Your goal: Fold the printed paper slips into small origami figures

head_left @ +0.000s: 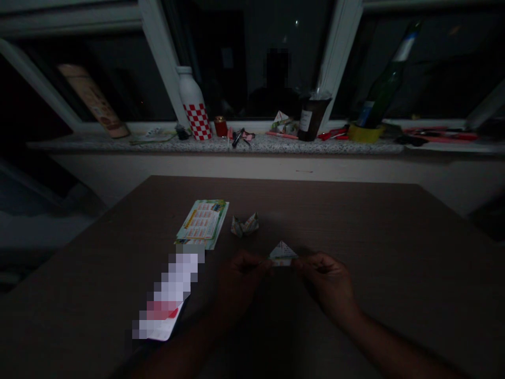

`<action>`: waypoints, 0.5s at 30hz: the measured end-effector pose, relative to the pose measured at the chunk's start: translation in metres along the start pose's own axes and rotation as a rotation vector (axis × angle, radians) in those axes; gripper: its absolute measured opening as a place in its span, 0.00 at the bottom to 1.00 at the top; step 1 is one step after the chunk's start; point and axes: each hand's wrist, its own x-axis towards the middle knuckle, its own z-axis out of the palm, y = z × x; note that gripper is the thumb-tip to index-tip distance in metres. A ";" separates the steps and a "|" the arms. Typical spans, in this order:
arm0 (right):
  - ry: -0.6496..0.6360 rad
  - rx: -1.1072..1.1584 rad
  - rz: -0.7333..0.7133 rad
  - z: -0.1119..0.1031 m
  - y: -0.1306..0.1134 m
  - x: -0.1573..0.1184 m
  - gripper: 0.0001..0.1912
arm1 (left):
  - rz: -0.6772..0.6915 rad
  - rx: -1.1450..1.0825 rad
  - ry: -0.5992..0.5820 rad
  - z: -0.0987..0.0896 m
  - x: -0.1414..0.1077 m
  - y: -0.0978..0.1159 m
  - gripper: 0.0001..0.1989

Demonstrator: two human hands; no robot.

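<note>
Between my hands is a small folded paper (282, 251), with a triangular peak pointing away from me and a flat strip along its near edge. My left hand (244, 271) pinches its left corner, and my right hand (323, 271) pinches the right corner. Just beyond my left hand, a folded paper piece with two raised points (245, 225) rests on the brown table (355, 221). A stack of printed paper sheets (203, 221) lies farther left. The scene is dim, so my fingers show only faintly.
A lit phone (165, 316), partly pixelated, lies left of my left arm. Along the windowsill (256, 145) stand a checkered white bottle (195, 108), a dark cup (311, 118), a green bottle (384, 89) in a yellow ring, and several small items.
</note>
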 end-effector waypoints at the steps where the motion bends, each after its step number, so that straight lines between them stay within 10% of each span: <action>1: -0.004 0.003 0.001 0.000 -0.001 0.000 0.13 | 0.008 -0.002 -0.004 0.000 0.000 0.000 0.10; 15: -0.024 -0.067 -0.059 0.000 -0.002 -0.001 0.13 | -0.163 -0.197 -0.200 0.007 0.003 -0.006 0.26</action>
